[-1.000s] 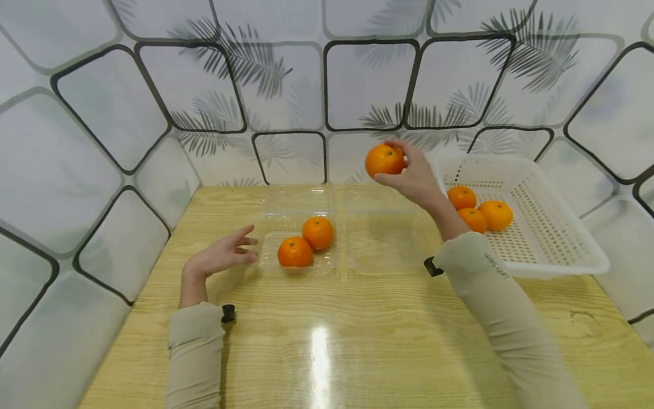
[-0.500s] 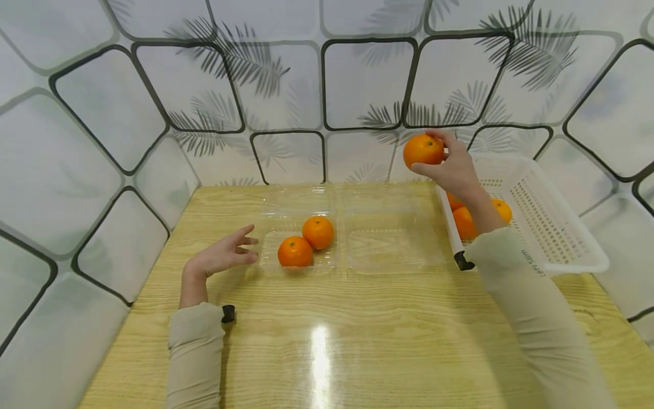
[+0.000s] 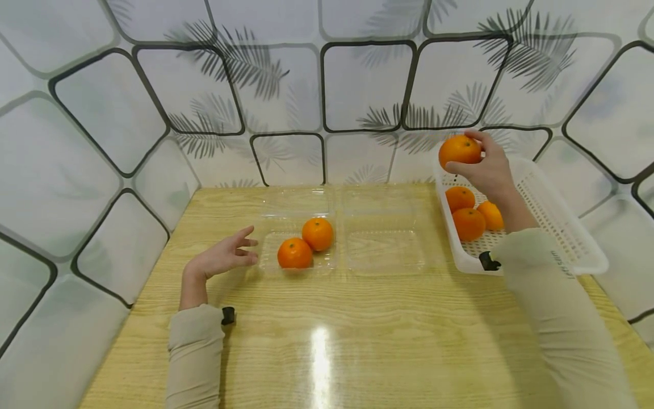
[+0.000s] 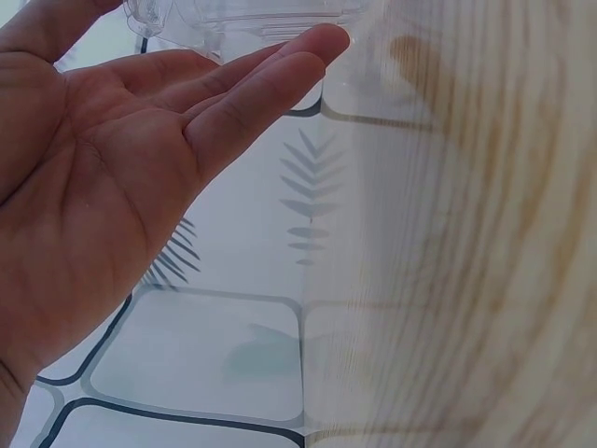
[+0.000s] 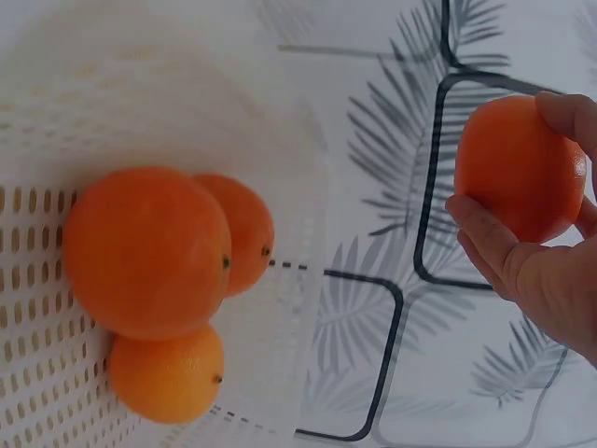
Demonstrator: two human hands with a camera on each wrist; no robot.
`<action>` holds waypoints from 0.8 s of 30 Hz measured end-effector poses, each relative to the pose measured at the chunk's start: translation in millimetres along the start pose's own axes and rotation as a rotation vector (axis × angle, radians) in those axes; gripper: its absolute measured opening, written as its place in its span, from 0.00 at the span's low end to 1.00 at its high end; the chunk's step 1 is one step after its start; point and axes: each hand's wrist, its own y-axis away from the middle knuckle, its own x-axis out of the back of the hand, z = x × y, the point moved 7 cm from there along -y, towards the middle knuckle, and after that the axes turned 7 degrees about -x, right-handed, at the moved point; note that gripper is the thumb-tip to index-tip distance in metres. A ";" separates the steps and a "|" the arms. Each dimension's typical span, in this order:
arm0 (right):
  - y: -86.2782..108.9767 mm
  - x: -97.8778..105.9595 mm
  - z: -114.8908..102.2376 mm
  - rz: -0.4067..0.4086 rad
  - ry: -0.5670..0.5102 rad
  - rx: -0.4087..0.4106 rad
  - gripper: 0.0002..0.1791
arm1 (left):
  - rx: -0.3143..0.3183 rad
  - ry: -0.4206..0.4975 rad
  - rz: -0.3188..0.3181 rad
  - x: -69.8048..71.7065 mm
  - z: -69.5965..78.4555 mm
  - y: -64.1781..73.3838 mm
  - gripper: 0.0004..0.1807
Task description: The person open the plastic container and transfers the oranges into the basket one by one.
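Observation:
My right hand (image 3: 485,167) grips a mandarin (image 3: 458,150) between thumb and fingers, holding it above the back left part of the white basket (image 3: 577,250). In the right wrist view the same mandarin (image 5: 518,168) sits in the fingers, apart from the fruit below. Three more mandarins (image 3: 468,224) lie in the basket. On the left, my left hand (image 3: 222,255) is held with fingers loosely extended beside a clear plastic box (image 3: 268,244), holding nothing. Two mandarins (image 3: 318,234) rest in that box. In the left wrist view, the palm and fingers (image 4: 252,103) are near the box's clear edge.
A second clear plastic box (image 3: 385,250), with no fruit in it, stands between the first box and the basket. Both boxes have raised lids (image 3: 296,200) at the back. A patterned curtain (image 3: 286,85) surrounds the wooden table (image 3: 327,318).
My right hand has moved right with the mandarin, from above the second box to above the basket. The left hand and the two boxed mandarins have stayed put.

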 end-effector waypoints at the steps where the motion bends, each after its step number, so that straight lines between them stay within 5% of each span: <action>1: -1.6 2.5 3.6 0.005 0.008 -0.009 0.43 | -0.001 0.000 0.000 0.1 0.1 0.0 0.48; 24: -37.9 28.8 74.4 0.006 0.047 -0.132 0.47 | -0.010 0.017 -0.007 -0.4 -0.5 1.6 0.48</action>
